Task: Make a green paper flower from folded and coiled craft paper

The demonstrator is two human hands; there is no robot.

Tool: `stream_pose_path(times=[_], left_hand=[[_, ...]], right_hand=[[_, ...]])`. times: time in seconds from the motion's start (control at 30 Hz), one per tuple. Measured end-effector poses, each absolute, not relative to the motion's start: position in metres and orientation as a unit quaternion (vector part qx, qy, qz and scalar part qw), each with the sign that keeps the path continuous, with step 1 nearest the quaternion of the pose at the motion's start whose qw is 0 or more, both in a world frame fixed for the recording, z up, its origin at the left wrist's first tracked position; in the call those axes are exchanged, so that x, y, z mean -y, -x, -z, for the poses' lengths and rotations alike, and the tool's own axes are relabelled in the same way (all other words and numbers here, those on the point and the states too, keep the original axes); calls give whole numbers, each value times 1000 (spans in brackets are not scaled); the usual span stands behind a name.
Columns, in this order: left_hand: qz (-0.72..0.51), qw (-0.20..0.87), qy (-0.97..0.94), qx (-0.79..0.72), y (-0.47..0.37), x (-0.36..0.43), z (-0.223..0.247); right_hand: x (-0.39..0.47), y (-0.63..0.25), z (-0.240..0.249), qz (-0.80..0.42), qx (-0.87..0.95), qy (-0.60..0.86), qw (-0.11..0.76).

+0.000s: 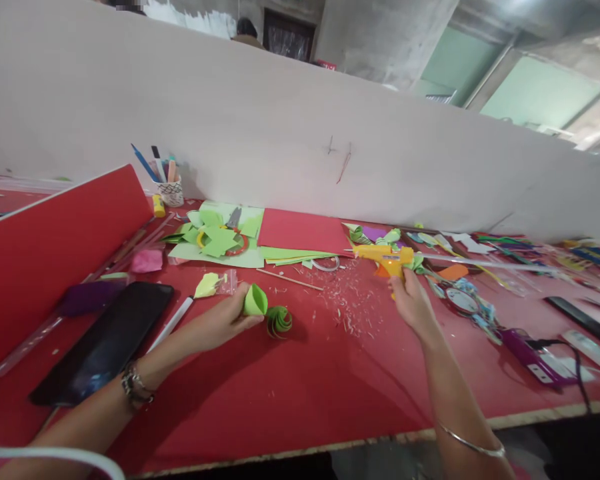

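A rolled light green paper cone is pinched in my left hand, its open end facing right. Just beyond it sits a curled fringe of dark green paper strips close to the tabletop; whether it hangs from the cone or lies on the table I cannot tell. My right hand is wrapped round the handle of a yellow glue gun. The gun's nozzle points left, and a long clear glue stick extends from its rear. Fine glue strings and scraps lie on the table between my hands.
Green paper pieces and scissors lie at the back beside a red sheet. On the left are a black phone, a white marker and a pen cup. A purple power strip with a black cord is at right.
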State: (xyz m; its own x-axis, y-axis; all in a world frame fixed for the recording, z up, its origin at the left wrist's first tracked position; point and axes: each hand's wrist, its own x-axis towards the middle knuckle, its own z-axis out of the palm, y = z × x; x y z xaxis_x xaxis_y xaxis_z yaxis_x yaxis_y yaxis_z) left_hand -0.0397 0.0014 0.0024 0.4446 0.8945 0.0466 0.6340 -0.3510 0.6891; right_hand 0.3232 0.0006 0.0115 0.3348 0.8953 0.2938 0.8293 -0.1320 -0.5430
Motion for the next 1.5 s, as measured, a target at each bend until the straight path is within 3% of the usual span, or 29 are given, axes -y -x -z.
stream_pose_path(times=[0.2, 0.57, 1.5], left_hand=[[-170, 271, -822, -471, 45, -7, -6], [-127, 124, -867, -465, 58, -12, -3], [-138, 150, -869, -450, 54, -7, -7]], right_hand=[[12, -268, -46, -57, 599, 688, 406], [22, -212, -39, -52, 694, 646, 314], [24, -202, -22, -57, 736, 639, 217]])
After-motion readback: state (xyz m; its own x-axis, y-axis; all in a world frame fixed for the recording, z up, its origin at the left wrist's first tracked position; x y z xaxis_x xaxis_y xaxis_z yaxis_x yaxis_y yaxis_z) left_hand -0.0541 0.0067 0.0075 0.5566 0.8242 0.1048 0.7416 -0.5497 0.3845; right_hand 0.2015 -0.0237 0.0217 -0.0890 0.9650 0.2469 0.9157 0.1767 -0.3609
